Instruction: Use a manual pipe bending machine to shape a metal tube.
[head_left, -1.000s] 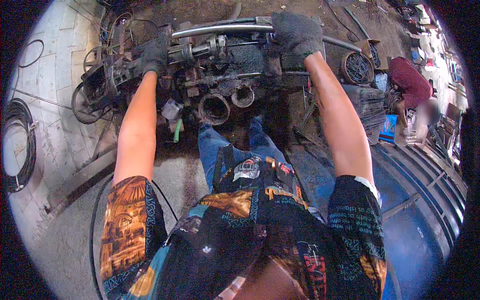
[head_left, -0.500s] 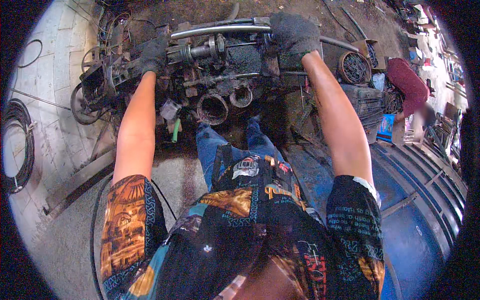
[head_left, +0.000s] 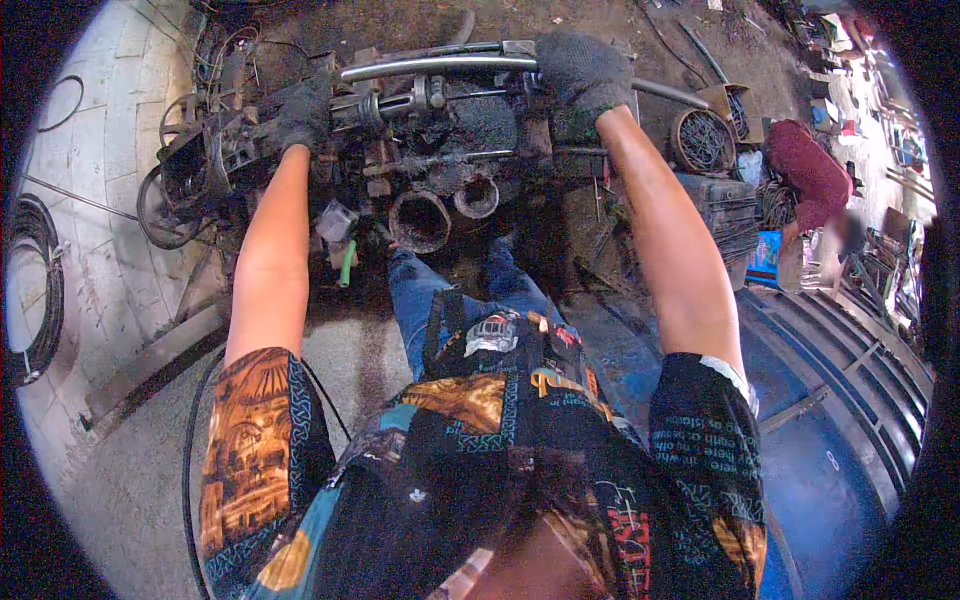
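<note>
A dark, greasy machine [head_left: 470,125] with shafts and a round wheel stands across the far side in front of me. A long shiny metal pipe [head_left: 440,66] runs along its top. My right hand [head_left: 583,78], in a dark grey glove, is closed around this pipe, whose bare end reaches out to the right. My left hand [head_left: 303,110], gloved alike, rests at the machine's left part, near the pipe's left end. Its fingers blend into the dark metal, so their grip is hidden.
Two round metal tubes [head_left: 419,222] open toward me below the machine. A basket [head_left: 705,140] of metal pieces and a dark crate [head_left: 715,210] stand to the right. Beyond them a person in a maroon top [head_left: 812,175] bends down. Coiled black cable [head_left: 40,290] lies far left.
My right hand has shifted very slightly left, along with a small shift of the whole view. Both hands keep their places at the machine and pipe.
</note>
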